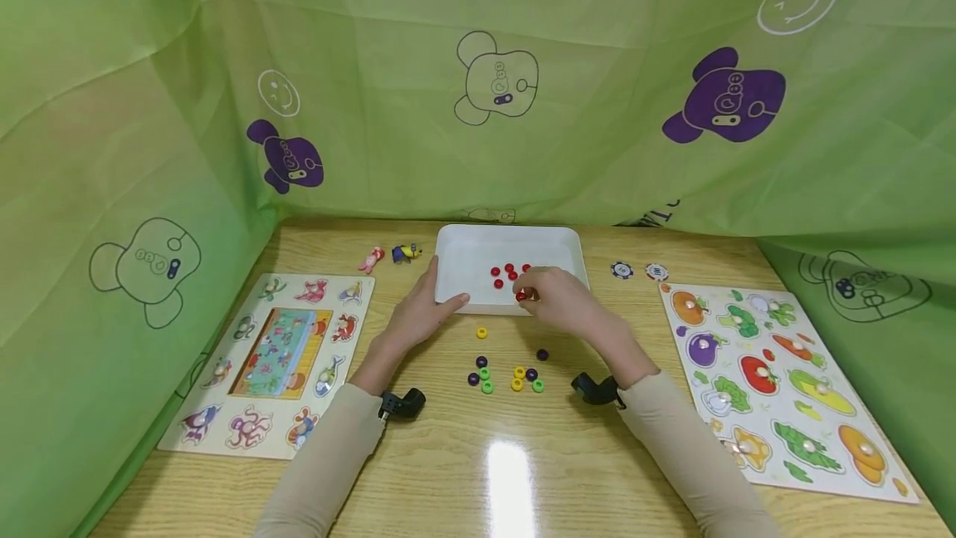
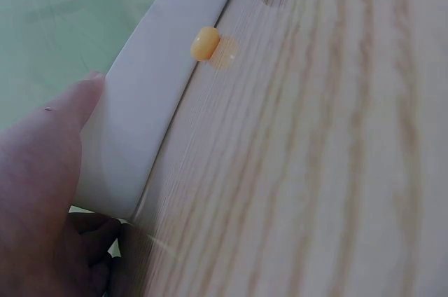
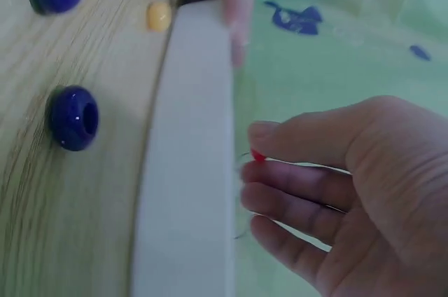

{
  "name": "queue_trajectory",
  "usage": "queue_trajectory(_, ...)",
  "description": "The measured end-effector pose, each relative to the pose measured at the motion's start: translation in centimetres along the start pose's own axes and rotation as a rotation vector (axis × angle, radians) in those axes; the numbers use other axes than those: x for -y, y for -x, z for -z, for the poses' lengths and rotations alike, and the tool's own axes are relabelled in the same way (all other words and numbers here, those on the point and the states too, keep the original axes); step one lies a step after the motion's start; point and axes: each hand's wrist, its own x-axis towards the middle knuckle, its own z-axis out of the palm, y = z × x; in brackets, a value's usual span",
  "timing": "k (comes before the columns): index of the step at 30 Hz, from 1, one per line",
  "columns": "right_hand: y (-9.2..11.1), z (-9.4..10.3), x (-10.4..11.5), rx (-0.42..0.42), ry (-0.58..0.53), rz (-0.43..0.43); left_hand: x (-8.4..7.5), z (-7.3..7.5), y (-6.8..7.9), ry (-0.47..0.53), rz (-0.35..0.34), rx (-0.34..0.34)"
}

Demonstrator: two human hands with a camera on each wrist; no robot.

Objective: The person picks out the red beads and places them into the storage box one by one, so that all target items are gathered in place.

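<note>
A white tray [image 1: 456,272] stands on the table, with several red ring beads [image 1: 498,283] inside it. My left hand [image 1: 418,310] grips the tray's near left corner, its thumb [image 2: 84,97] over the rim and the other fingers around the outside. Over the tray's near right part, my right hand [image 1: 560,299] pinches one red bead [image 3: 258,156] between thumb and forefinger. A yellow bead [image 1: 481,333] lies on the wood close to the tray's near wall, and a dark purple bead [image 1: 542,354] sits nearer the right wrist.
Several purple, green [image 1: 487,387] and yellow beads lie between the forearms. A sea-animal puzzle board [image 1: 358,355] is at left, a vegetable puzzle board [image 1: 754,413] at right. Two small figures [image 1: 406,253] and two poker chips [image 1: 621,271] flank the tray. Green cloth [image 1: 388,131] surrounds the table.
</note>
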Motion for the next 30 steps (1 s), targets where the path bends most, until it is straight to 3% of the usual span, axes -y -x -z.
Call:
queue_trajectory(7,-3.3,-2.5,-1.9,-0.056,-0.1,-0.112,-0.4,-0.2,-0.2,-0.01,-0.007,0.002)
queue_trajectory(15,-4.1,-3.5,-3.0,-0.041,-0.015,-0.272,-1.1,-1.1,-0.3,-0.008,-0.026,0.012)
queue_trajectory(22,-3.3,-2.6,-3.3,-0.059,-0.052,-0.27,-1.5,-1.0,-0.4,-0.007,-0.024,0.022)
queue_trajectory(30,-1.1,-1.0,-4.1,-0.161,-0.11,-0.229,-0.8,-0.9,-0.1,0.004,-0.012,0.01)
